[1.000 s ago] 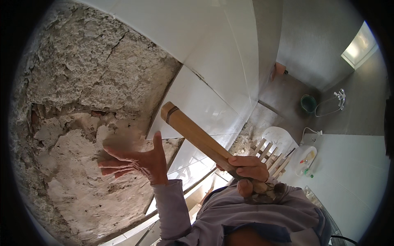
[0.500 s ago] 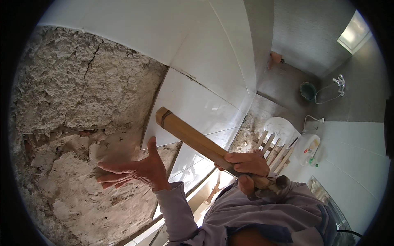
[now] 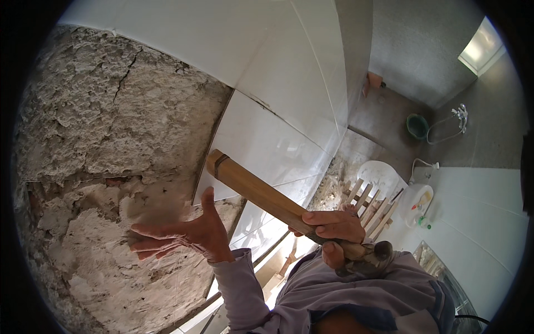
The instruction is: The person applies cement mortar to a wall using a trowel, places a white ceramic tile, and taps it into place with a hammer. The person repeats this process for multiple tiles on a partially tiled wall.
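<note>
My right hand [image 3: 336, 228] grips a hammer [image 3: 261, 195] close to its head. The light wooden handle slants up and left, and a dark band circles its far end. Fingers and the dimness hide part of the dark, rounded head [image 3: 364, 259]. My left hand [image 3: 186, 231] holds nothing; its fingers are stretched out and the thumb points up. Behind it lies the rough bare patch of wall [image 3: 117, 261], where old plaster is broken and flaking. I cannot tell whether the fingertips touch the wall.
Glossy white tiles [image 3: 289, 72] border the bare patch. A wooden slatted piece [image 3: 370, 203] stands by a white rounded basin [image 3: 381, 173] at the right, near a white container [image 3: 417, 203]. Farther off are a dark green bucket [image 3: 416, 126] and a shower mixer [image 3: 460, 113] with its hose.
The hammer handle's far end has shifted slightly left and down. My left hand keeps nearly the same pose, and the view has moved a little.
</note>
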{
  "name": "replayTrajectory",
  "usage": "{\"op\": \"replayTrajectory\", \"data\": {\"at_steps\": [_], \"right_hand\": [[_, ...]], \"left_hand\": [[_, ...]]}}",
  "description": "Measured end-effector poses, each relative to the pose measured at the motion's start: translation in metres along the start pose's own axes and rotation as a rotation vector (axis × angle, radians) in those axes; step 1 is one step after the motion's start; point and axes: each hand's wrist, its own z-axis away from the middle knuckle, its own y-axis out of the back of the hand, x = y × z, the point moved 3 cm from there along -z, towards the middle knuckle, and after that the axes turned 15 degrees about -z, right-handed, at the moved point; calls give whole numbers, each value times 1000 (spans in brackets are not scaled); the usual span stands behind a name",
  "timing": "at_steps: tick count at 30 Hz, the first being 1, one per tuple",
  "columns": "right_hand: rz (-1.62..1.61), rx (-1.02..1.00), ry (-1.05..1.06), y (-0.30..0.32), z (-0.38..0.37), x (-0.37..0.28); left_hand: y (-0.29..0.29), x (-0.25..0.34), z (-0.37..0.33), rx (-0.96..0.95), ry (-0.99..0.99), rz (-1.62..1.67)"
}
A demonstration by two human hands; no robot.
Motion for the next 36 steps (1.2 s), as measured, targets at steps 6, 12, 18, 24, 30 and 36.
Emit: {"op": "replayTrajectory", "data": {"at_steps": [6, 12, 18, 24, 30, 36], "right_hand": [[-34, 33, 18, 6, 3, 5], [-52, 32, -18, 4, -4, 6], [-155, 200, 37, 11, -4, -7], [-101, 191, 20, 21, -5, 2], [-158, 243, 3, 23, -1, 13], [-202, 280, -10, 22, 0, 16]], "left_hand": [[2, 1, 1, 6, -18, 9], [12, 6, -2, 67, -107, 58], [23, 66, -42, 150, -590, 135], [21, 74, -55, 168, -632, 156], [21, 78, -55, 168, -615, 161], [17, 74, -56, 132, -621, 69]]}}
